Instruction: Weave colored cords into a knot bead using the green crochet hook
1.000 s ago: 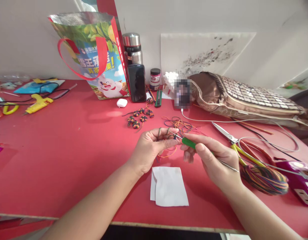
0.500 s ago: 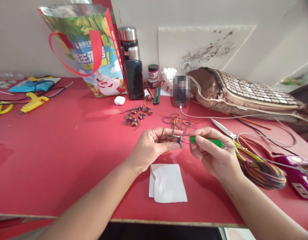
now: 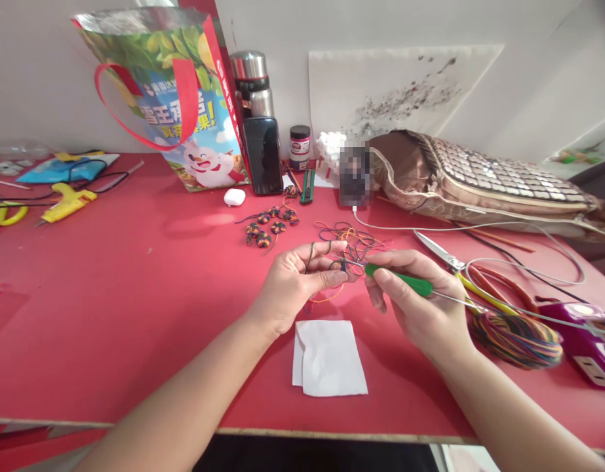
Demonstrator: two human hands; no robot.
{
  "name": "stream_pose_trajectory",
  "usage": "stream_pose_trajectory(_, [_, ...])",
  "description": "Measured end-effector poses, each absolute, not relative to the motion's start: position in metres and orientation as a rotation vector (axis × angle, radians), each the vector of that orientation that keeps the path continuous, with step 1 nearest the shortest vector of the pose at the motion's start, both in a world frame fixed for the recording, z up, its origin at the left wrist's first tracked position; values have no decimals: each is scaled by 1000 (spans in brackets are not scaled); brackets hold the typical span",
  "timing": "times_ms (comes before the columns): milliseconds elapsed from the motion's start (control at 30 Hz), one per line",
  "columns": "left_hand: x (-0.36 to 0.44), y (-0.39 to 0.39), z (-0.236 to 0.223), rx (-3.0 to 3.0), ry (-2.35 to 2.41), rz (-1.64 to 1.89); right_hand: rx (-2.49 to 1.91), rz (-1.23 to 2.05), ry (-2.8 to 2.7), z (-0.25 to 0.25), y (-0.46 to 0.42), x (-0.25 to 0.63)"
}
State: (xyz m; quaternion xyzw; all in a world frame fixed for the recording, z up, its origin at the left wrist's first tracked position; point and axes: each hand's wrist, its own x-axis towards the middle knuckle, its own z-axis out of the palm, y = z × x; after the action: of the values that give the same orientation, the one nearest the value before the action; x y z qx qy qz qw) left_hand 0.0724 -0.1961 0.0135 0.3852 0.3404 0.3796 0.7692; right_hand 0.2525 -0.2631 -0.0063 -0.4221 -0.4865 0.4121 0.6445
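My left hand [image 3: 302, 278] is closed, pinching a small dark piece of crochet [image 3: 343, 265] between thumb and fingers. Dark yarn loops round its index finger. My right hand [image 3: 420, 295] grips a crochet hook by its green handle [image 3: 405, 280], and the metal tip points left into the piece. Behind the hands lies a loose tangle of multicoloured yarn [image 3: 351, 237]. Several small round crocheted pieces [image 3: 263, 238] sit further back to the left. Beside my right wrist is a wound skein of multicoloured yarn [image 3: 516, 339].
Scissors [image 3: 442, 254] and a purple power strip [image 3: 585, 341] are at the right, with a white cable between. A folded white tissue [image 3: 333, 359] lies in front. At the back stand a printed bag [image 3: 208, 151], a phone [image 3: 263, 157] and a sequined bag [image 3: 508, 183]; a yellow glue gun [image 3: 66, 202] lies left.
Both hands have shifted slightly left. The hook has tilted, its tip now higher than its back end, and the tip has moved near the thumb at the crochet piece.
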Motion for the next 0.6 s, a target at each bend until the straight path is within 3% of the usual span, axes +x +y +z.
stream_pose_trajectory(433, [75, -198, 14, 684, 757, 781, -889, 1036, -991, -7, -260, 245])
stream_pose_trajectory(600, [73, -198, 14, 790, 760, 741, -872, 1257, -877, 2, -255, 255])
